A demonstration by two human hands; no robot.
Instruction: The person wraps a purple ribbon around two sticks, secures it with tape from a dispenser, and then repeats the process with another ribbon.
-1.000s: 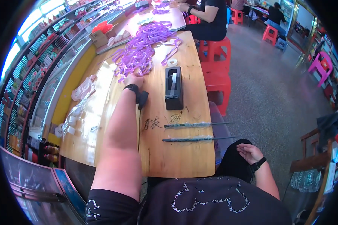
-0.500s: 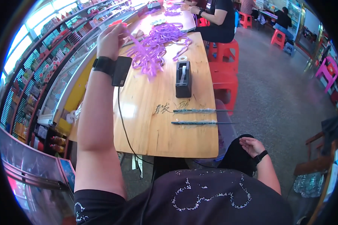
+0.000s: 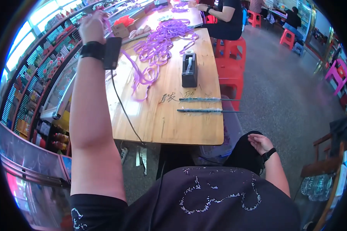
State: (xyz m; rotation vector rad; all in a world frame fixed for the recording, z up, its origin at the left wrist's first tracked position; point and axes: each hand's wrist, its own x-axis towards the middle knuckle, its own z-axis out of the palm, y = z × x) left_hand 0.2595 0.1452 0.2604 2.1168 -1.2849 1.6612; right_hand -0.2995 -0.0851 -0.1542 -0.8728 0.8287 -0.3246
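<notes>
Raised at the far left, my left hand (image 3: 92, 30) is closed on a purple ribbon, part of which shows beside its fingers. A long tangled heap of the same purple ribbon (image 3: 162, 38) lies on the wooden table (image 3: 162, 129), with a loose strand trailing toward the near left. My right hand (image 3: 260, 143) rests by my right knee, fingers loosely extended and nothing in them. A black tape dispenser (image 3: 189, 71) stands right of the ribbon. Nearer me, two thin dark rods (image 3: 200, 111) partly wrapped in clear film lie across the table's right edge.
A dark device on my left wrist (image 3: 112, 53) trails a black cable down across the table. A cardboard box (image 3: 121, 30) sits at the far left. Red stools (image 3: 230, 73) and a seated person (image 3: 225, 15) line the right side. Below is a clear plastic bin (image 3: 229, 127).
My left hand has moved left and away from the ribbon heap, drawing ribbon along. The loose end of the heap has spread out on the table. My right hand stays by my knee.
</notes>
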